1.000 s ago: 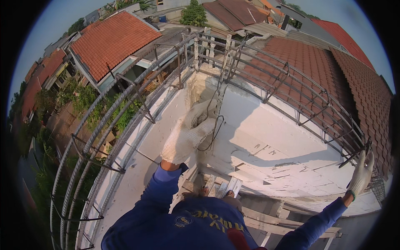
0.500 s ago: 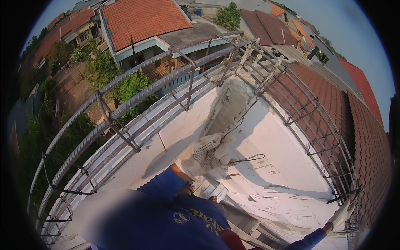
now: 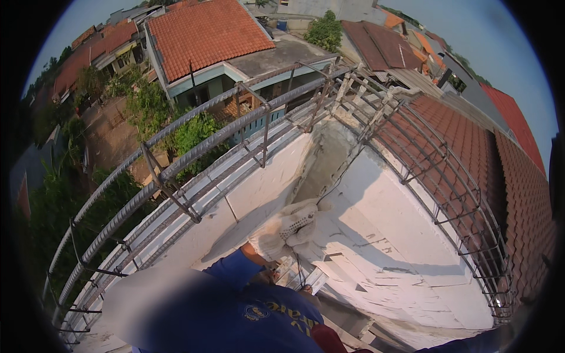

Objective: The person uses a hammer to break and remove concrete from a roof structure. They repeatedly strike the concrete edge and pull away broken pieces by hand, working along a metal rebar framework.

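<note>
Corner gap: a tall, rough slot (image 3: 322,167) sits where two walls meet, and it has grey, bumpy cement in it.
Steel cages: a long cage of grey, ribbed steel bars (image 3: 222,136) runs along the left wall top. A cage of thin, dark steel bars (image 3: 478,191) runs along the right one. They come near each other at the far corner.
Wire: a thin, dark, bent metal wire (image 3: 299,269) is in the left hand. One part goes up beside the slot, and a narrow loop hangs under the hand.
Left hand: this hand (image 3: 288,228), in a white knit glove with dark dots, has its fingers curled together, clamped on the wire. It is in front of the slot's lower end.
Right hand: I cannot tell how its fingers are; only a dark blue sleeve (image 3: 465,343) shows low on the right.
Walls: the smooth white left wall (image 3: 250,206) and the white block right wall (image 3: 406,188) both have shadows on them.
Below: pale wooden boards (image 3: 318,279) lie near a bare foot (image 3: 307,288).
Beyond: an orange tile roof (image 3: 206,38) and a brown tile roof (image 3: 432,126).
</note>
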A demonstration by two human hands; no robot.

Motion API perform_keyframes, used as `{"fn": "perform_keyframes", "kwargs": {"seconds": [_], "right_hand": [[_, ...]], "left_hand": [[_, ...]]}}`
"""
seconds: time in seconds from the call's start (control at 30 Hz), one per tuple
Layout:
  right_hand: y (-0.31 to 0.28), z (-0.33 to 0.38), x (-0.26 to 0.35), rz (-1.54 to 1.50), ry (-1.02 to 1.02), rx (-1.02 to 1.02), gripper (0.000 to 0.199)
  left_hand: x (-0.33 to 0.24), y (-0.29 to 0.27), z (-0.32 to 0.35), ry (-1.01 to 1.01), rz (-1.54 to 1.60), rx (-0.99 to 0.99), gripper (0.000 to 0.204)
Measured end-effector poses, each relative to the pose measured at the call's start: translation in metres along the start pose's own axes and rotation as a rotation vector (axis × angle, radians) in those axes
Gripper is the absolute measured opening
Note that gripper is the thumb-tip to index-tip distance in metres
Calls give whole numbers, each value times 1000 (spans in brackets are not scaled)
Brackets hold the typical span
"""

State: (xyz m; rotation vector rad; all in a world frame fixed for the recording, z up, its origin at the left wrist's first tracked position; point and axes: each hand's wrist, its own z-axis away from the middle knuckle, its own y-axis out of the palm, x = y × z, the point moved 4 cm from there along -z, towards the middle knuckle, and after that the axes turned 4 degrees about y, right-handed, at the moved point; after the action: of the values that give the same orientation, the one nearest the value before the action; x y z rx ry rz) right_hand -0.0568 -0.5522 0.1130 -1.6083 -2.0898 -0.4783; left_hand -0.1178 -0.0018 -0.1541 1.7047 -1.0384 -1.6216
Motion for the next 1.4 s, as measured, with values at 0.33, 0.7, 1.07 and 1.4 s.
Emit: {"fn": "perform_keyframes", "kwargs": {"seconds": [0.33,0.7,1.07,1.4], "right_hand": [[47,300,75,-1660,1220,1312,45],[98,435,142,-1288,1704,1750,60],[116,387,208,-938,-208,1422,30],[119,388,209,-926,-215,1433,38]], "left_hand": [[-7,6,4,74,-76,64,68],[-32,41,8,43,-139,-157,49],[-29,64,19,85,-100,-146,79],[-37,79,18,11,103,-164,45]]}}
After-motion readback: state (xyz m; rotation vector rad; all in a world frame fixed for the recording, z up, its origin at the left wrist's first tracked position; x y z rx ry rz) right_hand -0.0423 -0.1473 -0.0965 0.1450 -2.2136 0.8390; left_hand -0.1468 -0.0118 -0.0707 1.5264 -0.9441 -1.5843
